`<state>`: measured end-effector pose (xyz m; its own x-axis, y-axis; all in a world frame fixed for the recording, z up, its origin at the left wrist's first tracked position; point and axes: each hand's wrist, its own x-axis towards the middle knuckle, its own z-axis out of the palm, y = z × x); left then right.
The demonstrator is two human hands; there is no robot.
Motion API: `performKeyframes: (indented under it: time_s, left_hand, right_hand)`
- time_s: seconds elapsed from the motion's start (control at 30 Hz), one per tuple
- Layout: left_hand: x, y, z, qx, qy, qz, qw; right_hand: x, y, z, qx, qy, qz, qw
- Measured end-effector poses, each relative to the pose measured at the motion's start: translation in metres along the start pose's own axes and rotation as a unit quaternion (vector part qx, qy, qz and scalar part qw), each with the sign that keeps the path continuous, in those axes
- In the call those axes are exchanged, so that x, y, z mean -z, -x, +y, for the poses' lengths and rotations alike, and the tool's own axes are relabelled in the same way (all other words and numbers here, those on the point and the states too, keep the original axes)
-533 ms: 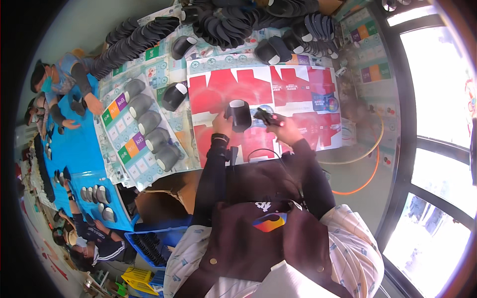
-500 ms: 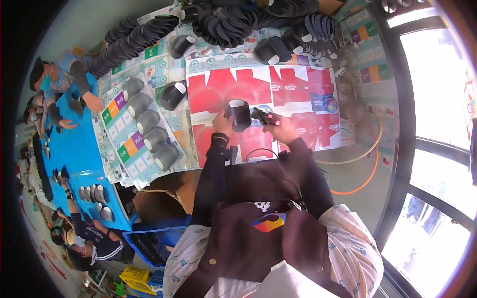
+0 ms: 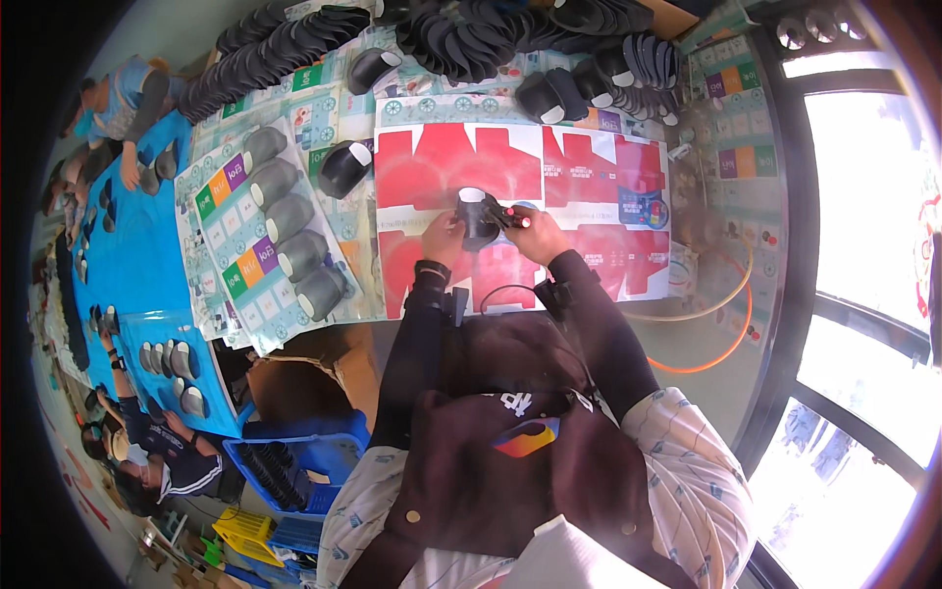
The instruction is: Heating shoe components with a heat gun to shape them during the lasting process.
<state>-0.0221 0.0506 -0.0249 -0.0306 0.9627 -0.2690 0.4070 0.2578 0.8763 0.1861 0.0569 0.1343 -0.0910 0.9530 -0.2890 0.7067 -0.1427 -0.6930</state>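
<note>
Held in my left hand [image 3: 444, 239] is a dark, curved, cup-shaped piece [image 3: 478, 224] with a white patch at its top. The fingers grip its left edge. My right hand [image 3: 540, 237] is closed round a small black-and-red hand tool [image 3: 514, 217], whose exact kind is too small to tell. The tool's dark end meets or overlaps the right edge of the piece; contact cannot be made out. Both hands are over red-and-white printed sheets [image 3: 417, 167] on the table.
Several similar dark pieces [image 3: 294, 221] line the left sheets. Long stacks of them [image 3: 461, 49] run along the back. A hose [image 3: 677, 369] hangs at the right by the window frame [image 3: 800, 245]. Co-workers [image 3: 128, 108] sit at a blue table [image 3: 132, 260]; a blue crate [image 3: 334, 447] stands below.
My right hand has brought the tool leftward to the dark piece's right edge, closing the gap. The left hand still grips the piece. The whole view has shifted slightly.
</note>
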Motion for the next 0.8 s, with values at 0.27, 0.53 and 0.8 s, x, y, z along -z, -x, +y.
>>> performKeyframes:
  time_s: [0.27, 0.53, 0.8]
  left_hand:
    - [-0.003, -0.004, -0.011, -0.007, 0.030, 0.009, 0.999]
    - [-0.001, -0.004, -0.009, 0.010, 0.003, -0.017, 1.000]
    - [-0.008, -0.008, -0.018, 0.028, 0.058, -0.037, 0.997]
  right_hand:
    - [0.009, 0.004, -0.002, -0.030, 0.034, 0.003, 0.999]
    - [0.009, 0.005, -0.006, -0.044, 0.001, 0.041, 0.998]
    - [0.004, 0.024, 0.009, -0.056, 0.011, -0.028, 0.998]
